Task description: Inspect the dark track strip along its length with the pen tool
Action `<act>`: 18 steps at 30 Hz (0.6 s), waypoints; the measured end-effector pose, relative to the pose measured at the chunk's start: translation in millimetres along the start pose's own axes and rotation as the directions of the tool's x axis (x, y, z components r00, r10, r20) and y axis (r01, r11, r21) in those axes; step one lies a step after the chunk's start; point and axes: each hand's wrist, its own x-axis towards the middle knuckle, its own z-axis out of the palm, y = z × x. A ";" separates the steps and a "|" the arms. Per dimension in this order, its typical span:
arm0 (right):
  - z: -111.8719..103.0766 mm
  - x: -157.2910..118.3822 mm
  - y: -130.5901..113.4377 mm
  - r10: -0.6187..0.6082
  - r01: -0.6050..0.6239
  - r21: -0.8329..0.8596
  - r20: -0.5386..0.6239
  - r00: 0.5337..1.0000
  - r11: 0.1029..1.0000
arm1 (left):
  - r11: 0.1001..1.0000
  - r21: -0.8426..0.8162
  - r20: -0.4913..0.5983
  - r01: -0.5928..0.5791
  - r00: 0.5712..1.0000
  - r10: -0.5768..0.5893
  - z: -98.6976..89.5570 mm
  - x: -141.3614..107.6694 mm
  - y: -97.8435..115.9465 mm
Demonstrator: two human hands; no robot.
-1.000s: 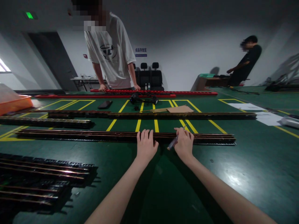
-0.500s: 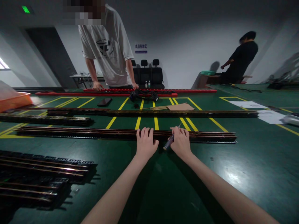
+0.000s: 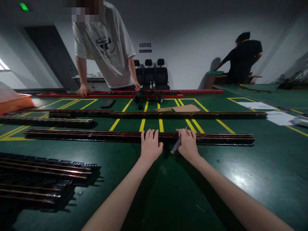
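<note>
dark rail (image 3: pixel 120 135) lying on green table (image 3: pixel 269 163) beneath left hand (image 3: pixel 151 148), fingers slightly spread, firmness of grip unclear, with right hand (image 3: pixel 189 145) closed around slim tool (image 3: pixel 175 146).

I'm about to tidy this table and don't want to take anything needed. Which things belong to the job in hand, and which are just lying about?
In the job:
long dark rail under the left hand and right hand
slim tool in the right hand

Seemingly just lying about:
phone
cardboard
paper sheets
orange bin
</note>
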 end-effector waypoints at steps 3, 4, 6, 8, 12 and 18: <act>2.5 -0.5 1.4 -0.066 0.066 0.030 0.013 0.998 0.997 | 1.000 0.001 -0.013 -0.006 1.000 0.006 0.5 -0.2 0.0; 3.3 -0.4 1.4 -0.070 0.069 0.028 0.014 0.997 0.997 | 1.000 0.000 -0.014 -0.007 1.000 0.007 0.5 -0.2 0.1; 4.3 0.1 0.5 -0.047 0.047 0.016 0.019 0.999 0.999 | 1.000 -0.006 -0.010 -0.007 1.000 0.007 0.4 -0.1 0.4; 4.3 1.0 -2.4 -0.015 0.015 -0.010 0.030 0.999 1.000 | 1.000 -0.010 -0.004 -0.003 1.000 0.003 0.0 0.0 0.8; 2.1 3.1 -11.8 0.006 -0.004 -0.080 0.018 1.000 0.997 | 1.000 -0.007 -0.014 0.004 1.000 -0.005 -1.2 0.0 1.2; 0.0 3.1 -10.8 0.103 -0.107 -0.071 -0.069 0.992 0.992 | 1.000 0.001 -0.016 -0.008 1.000 0.008 0.1 0.1 0.3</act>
